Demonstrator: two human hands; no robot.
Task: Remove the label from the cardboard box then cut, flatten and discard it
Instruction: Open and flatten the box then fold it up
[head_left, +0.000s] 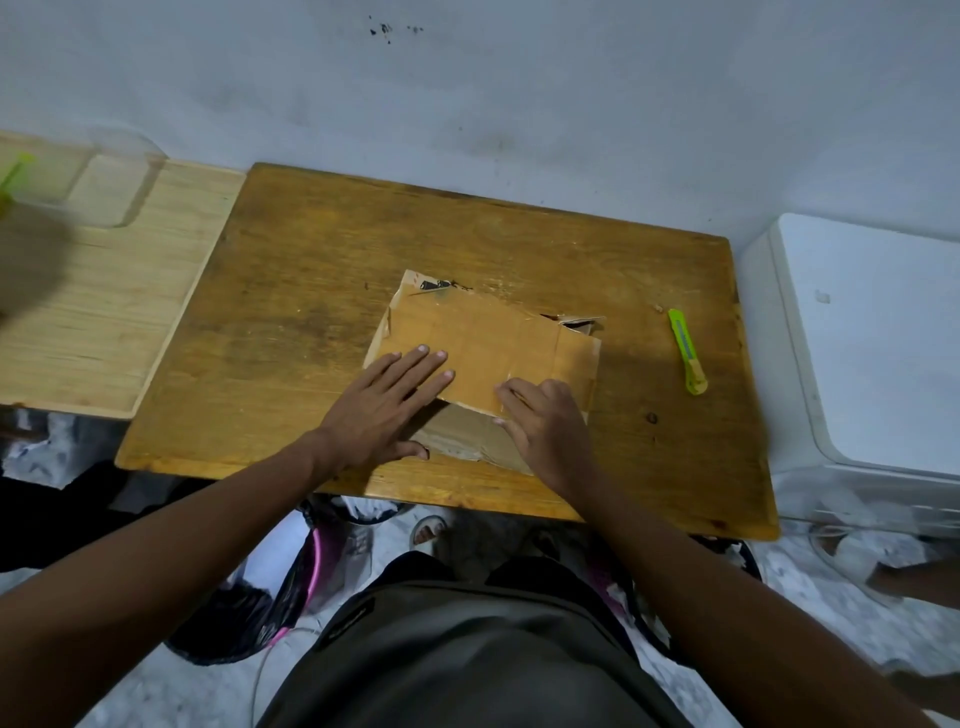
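Observation:
A flattened brown cardboard box (488, 343) lies on the dark wooden table (291, 291), with a torn patch and black print at its far corner. My left hand (387, 402) lies flat on its near left part, fingers straight and pressing down. My right hand (545, 423) rests on the near right edge with its fingers curled under; whether they pinch the cardboard is unclear. A lower cardboard flap (462, 434) shows between the two hands. A lime-green utility knife (687, 351) lies on the table to the right of the box, apart from it.
A paler wooden tray (104, 322) adjoins the table on the left, with a clear plastic container (109, 176) on it. A white appliance (872, 343) stands to the right. Dark bags (249, 613) and clutter lie on the floor below the table's front edge.

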